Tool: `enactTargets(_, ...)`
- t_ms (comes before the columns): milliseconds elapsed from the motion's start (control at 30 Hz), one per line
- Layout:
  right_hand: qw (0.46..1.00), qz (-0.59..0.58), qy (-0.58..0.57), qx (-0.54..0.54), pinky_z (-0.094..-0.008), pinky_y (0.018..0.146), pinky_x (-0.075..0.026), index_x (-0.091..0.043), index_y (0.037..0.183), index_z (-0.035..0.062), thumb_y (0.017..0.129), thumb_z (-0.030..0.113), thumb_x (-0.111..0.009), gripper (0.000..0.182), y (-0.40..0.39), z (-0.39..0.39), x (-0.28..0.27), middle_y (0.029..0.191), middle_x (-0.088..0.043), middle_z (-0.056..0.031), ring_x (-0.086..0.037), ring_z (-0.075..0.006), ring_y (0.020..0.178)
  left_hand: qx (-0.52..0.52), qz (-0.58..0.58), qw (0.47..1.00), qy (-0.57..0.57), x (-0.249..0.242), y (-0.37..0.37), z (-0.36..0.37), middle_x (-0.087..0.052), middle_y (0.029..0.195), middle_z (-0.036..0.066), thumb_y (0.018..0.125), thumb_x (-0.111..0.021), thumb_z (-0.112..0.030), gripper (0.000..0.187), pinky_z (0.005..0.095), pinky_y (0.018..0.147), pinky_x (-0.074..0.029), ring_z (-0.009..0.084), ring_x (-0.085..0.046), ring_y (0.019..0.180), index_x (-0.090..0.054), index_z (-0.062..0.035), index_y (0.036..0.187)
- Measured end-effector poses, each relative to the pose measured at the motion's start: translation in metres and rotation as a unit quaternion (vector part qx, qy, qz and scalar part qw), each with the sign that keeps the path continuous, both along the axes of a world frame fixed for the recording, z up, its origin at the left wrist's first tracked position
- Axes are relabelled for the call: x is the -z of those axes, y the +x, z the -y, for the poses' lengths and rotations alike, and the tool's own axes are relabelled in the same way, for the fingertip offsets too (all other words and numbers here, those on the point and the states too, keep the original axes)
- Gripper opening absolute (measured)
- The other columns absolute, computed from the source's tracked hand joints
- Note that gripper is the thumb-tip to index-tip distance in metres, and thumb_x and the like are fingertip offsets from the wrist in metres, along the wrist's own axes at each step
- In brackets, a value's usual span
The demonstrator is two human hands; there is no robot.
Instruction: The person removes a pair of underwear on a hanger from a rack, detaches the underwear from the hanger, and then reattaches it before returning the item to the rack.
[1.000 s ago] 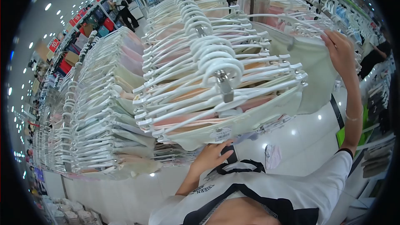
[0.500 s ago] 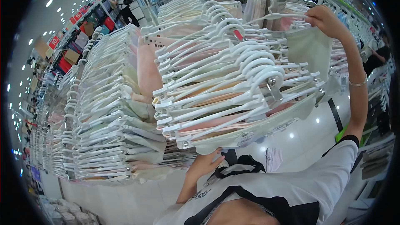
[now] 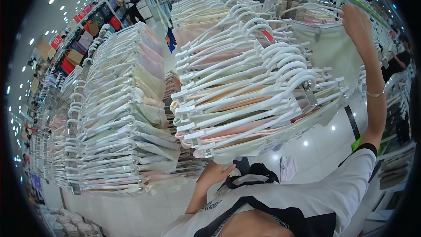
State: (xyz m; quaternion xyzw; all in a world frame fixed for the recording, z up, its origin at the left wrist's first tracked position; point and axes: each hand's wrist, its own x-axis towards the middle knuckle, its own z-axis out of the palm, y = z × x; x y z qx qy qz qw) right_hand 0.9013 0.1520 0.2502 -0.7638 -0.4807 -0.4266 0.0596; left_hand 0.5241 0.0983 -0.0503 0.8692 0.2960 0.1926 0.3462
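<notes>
My right hand (image 3: 356,23) is raised at the upper right, its fingers closed on the end of a white clip hanger (image 3: 312,7). A pale green garment (image 3: 328,43) hangs just below that hand. White hangers (image 3: 245,85), packed close on a metal rail, fill the middle of the view with pastel clothes clipped under them. Low in front, my left hand (image 3: 213,174) is beside the pale front garment (image 3: 263,145), fingers stretched out and holding nothing that shows.
Another dense rack of pastel clothes (image 3: 118,118) stands to the left. A black bag (image 3: 256,173) is close to my body. A folded pale item (image 3: 288,168) shows against the white floor (image 3: 307,149). One person (image 3: 130,1) stands in the aisle at the far left.
My right hand has moved slightly right with its hanger. The hangers on the middle rail have shifted right, and the pink printed garment at their left side is no longer visible there.
</notes>
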Motion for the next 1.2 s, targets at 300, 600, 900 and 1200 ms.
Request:
enactTargets(300, 0.987, -0.061, -0.085, -0.118, -0.0346, 0.062, -0.036, -0.051, 0.072, 0.002, 0.062, 0.011, -0.05, 0.013, -0.004, 0.016, 0.004, 0.071, -0.05, -0.0123, -0.047, -0.0266, 0.07, -0.038, -0.044, 0.993, -0.099, 0.013, -0.011, 0.006, -0.051, 0.075, 0.016, 0.07, -0.047, -0.026, 0.03, 0.0336, 0.059, -0.039, 0.0309, -0.049, 0.068, -0.046, 0.0002, 0.084)
enactTargets(600, 0.948, -0.121, -0.175, -0.236, -0.0327, 0.061, -0.034, -0.051, 0.071, 0.001, 0.062, 0.013, -0.052, 0.015, 0.022, -0.005, 0.003, 0.066, -0.049, -0.0106, -0.045, -0.0246, 0.068, -0.014, -0.086, 0.994, -0.07, 0.033, -0.017, 0.008, -0.052, 0.077, 0.015, 0.071, -0.047, -0.025, 0.034, 0.0309, 0.058, -0.04, 0.028, -0.051, 0.067, -0.041, -0.0022, 0.095)
enactTargets(900, 0.925, 0.076, -0.076, -0.365, -0.0307, 0.058, -0.033, -0.05, 0.069, 0.0002, 0.065, 0.011, -0.05, 0.012, 0.008, -0.032, -0.009, 0.065, -0.046, -0.0096, -0.042, -0.0237, 0.066, -0.039, -0.077, 0.99, -0.113, 0.018, -0.014, 0.018, -0.053, 0.074, 0.015, 0.07, -0.047, -0.026, 0.034, 0.0301, 0.059, -0.04, 0.0276, -0.051, 0.067, -0.042, -0.0044, 0.096)
enactTargets(1200, 0.894, -0.204, -0.105, -0.386, -0.0267, 0.061, -0.034, -0.052, 0.08, 0.0005, 0.067, 0.018, -0.053, 0.022, 0.003, -0.07, 0.005, 0.078, -0.051, -0.0084, -0.045, -0.0176, 0.068, -0.033, -0.095, 0.986, -0.134, 0.02, -0.016, 0.026, -0.051, 0.08, 0.018, 0.07, -0.047, -0.028, 0.037, 0.0332, 0.061, -0.04, 0.031, -0.05, 0.07, -0.04, -0.003, 0.096)
